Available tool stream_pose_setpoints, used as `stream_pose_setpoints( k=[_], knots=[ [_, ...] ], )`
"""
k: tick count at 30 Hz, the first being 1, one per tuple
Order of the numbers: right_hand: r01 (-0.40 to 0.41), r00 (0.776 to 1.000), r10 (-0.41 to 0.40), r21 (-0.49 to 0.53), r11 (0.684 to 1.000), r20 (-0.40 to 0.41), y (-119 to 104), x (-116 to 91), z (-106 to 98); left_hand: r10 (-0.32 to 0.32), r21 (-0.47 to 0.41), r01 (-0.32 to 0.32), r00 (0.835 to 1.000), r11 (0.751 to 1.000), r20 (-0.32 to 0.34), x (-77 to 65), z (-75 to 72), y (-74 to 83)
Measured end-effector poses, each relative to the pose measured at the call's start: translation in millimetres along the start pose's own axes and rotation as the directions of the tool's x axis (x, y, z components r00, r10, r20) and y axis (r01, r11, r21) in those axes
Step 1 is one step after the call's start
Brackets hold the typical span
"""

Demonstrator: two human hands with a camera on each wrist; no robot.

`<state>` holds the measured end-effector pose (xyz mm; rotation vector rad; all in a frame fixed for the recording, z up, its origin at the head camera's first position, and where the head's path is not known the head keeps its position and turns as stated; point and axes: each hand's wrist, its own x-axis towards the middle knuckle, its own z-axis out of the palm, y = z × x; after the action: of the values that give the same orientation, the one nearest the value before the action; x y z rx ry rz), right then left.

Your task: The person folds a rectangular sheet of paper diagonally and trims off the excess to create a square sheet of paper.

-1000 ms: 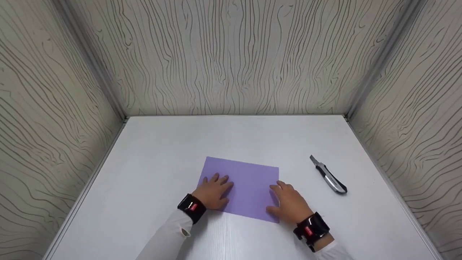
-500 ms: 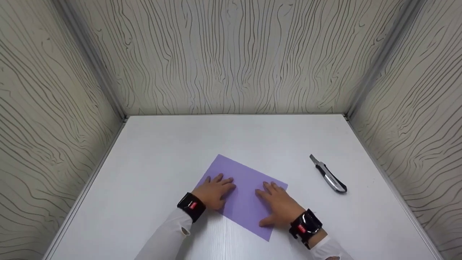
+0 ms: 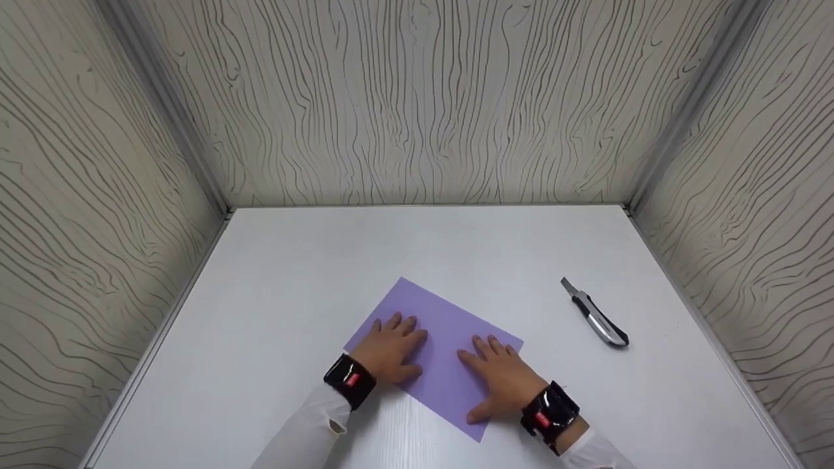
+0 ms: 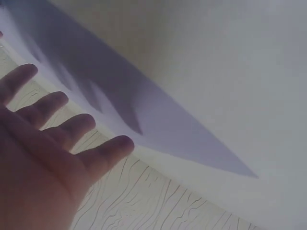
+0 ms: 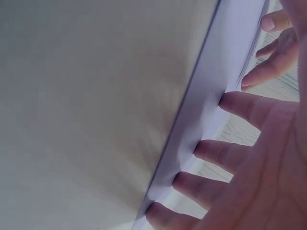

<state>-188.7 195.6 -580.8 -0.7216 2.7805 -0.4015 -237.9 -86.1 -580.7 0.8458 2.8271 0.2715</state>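
A sheet of purple paper [image 3: 440,326] lies flat on the white table, turned at a slant to the table's edges. My left hand [image 3: 389,352] is over its left part with fingers spread. In the left wrist view, the fingers [image 4: 109,152] cast shadows on the paper [image 4: 168,120], and a small gap seems to lie between. My right hand [image 3: 507,381] lies on the right part, fingers and thumb apart. The right wrist view has its fingertips [image 5: 184,181] touching the paper [image 5: 204,103]. Neither hand grips anything.
To the right of the paper lies a grey and black utility knife [image 3: 594,316] with its blade out, pointing away. The white table [image 3: 293,254] is enclosed by wood-patterned panels [image 3: 417,104] at the back and sides.
The paper has turned clockwise, its right side coming nearer. My right hand has moved left and slightly nearer with it, fingers now spread flatter. My left hand has stayed almost in place.
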Motion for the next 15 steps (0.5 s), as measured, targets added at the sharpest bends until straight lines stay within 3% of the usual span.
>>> stream_pose_setpoints(
  k=[8, 15],
  knots=[
    [0.020, 1.000, -0.020, -0.057, 0.998, -0.005, 1, 1, 1, -0.060, 0.079, 0.070, 0.990, 0.994, -0.129, -6.3, 11.3, 12.4],
    [0.010, 1.000, -0.011, -0.045, 0.999, -0.017, 0, 2, 1, -0.079, 0.044, 0.086, 0.988, 0.995, -0.133, -6.8, 12.9, 9.6]
  ],
)
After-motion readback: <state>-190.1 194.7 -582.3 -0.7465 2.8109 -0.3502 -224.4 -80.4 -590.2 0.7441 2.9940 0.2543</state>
